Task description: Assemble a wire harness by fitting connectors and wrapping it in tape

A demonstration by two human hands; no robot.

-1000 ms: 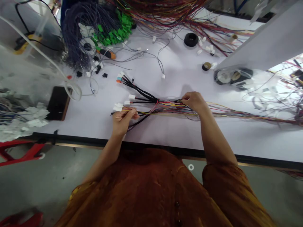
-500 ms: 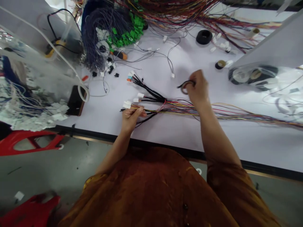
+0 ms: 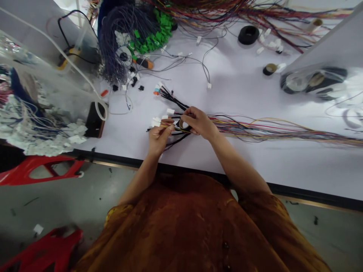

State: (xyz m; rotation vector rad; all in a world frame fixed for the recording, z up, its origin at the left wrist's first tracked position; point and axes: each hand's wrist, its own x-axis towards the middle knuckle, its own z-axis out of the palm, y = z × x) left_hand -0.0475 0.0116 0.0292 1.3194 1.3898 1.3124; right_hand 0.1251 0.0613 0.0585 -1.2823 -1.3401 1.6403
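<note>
Coloured wires run from the right across the table and split into black-wrapped branches with small connectors at their ends. My left hand pinches thin yellow wires of one branch, close to white connectors. Held in my right hand is a roll of black tape, its brown core facing up. The roll is right beside my left fingertips, over the wires. Whether the tape's loose end touches the wires I cannot make out. An orange and a blue connector lie beyond my hands.
Dark wires with green connectors are heaped at the back left. More tape rolls lie at the back right. White connectors on wires hang in a bundle at the left. A dark box stands near the table's front edge.
My right hand has come left and nearer with the tape roll, from above the table to beside my left hand. My left hand keeps its pinch on the wires.
</note>
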